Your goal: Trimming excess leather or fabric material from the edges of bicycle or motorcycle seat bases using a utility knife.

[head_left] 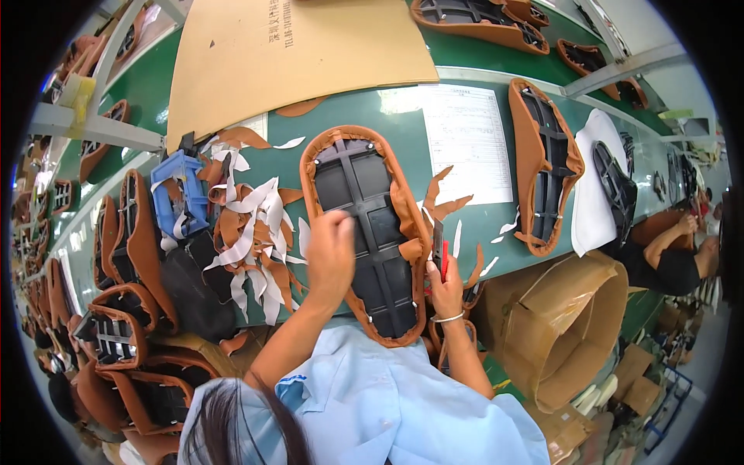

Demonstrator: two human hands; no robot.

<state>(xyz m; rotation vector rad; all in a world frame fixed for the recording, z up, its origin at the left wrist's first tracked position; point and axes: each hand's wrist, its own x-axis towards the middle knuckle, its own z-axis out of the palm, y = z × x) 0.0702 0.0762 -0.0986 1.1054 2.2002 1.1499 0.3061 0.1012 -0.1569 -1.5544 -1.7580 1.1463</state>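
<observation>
On my feed I saw the long brown-rimmed panel (379, 246) slanting past the green table (372, 110) edge — black ribbed side up — a red-and-black tool (445, 266) just beside it.

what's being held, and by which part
The right hand holds a red and dark tool by its near end. The left hand is curled; whether it holds anything cannot be told.

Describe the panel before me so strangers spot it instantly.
Find the green table. Across its near edge, toward the shirt, lies a long, brown-rimmed black panel. Unlike the similar panel beside the paper, it has the left hand over it.
</observation>
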